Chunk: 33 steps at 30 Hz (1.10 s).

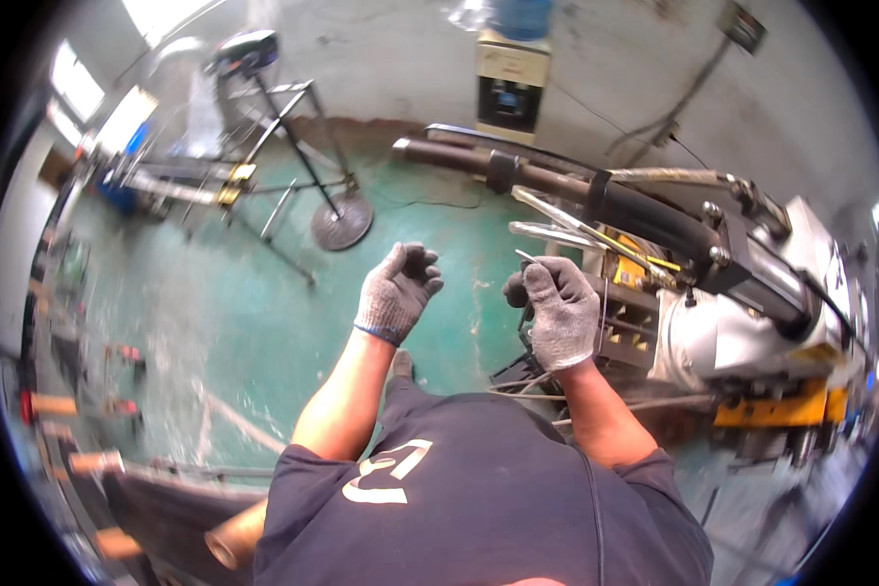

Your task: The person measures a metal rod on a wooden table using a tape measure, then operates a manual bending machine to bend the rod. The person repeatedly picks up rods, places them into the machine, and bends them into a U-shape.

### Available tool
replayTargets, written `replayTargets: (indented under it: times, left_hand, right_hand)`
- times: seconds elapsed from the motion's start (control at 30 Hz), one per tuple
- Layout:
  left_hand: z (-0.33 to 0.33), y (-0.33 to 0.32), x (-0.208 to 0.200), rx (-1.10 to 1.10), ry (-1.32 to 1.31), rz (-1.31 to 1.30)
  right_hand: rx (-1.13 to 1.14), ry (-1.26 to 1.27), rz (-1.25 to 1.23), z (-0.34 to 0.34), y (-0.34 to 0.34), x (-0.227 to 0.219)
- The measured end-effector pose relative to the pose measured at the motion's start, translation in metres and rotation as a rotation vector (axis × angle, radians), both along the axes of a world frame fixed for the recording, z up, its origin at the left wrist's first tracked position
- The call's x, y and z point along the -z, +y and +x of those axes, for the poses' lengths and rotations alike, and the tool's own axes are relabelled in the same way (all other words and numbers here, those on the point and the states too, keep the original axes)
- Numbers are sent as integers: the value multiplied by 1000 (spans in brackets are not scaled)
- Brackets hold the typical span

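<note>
My right hand [563,311], in a grey-coated knit glove, is closed in a pinch at the near side of a machine. From between thumb and forefinger a thin pale rod [524,256] pokes out; the rest of it is hidden by the fingers. To the left, my left hand [399,289] wears a matching glove and hangs above the green floor. Its fingers are loosely curled, with the thumb apart from them and nothing seen in the palm. Just beyond my right hand lies the machine's long dark cylinder [654,217].
The machine's white housing [742,337] and yellow base [781,408] fill the right side. A water dispenser [511,83] stands against the far wall. At the far left is a metal stand with a round base plate [342,221]. A cardboard tube [234,537] lies near my left elbow.
</note>
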<state>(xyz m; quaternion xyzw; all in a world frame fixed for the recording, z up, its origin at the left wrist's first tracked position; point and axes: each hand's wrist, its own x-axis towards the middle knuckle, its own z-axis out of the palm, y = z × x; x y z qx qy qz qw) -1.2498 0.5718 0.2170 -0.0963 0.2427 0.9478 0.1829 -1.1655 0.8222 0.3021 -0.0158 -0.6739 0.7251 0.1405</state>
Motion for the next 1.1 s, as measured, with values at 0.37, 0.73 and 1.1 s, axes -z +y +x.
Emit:
replayTargets:
  times: [0.37,0.73,1.1]
  left_hand:
    - [-178,53,-60,488,1288,-842]
    - [-218,97,-62,1087,531,13]
    - [-240,103,-106,1348,861,-42]
  right_hand:
    - [402,28,-209,-61,-80,5]
    - [625,-2,-191,-85,-115,-3]
    - [975,11,-538,-110,-160,-7]
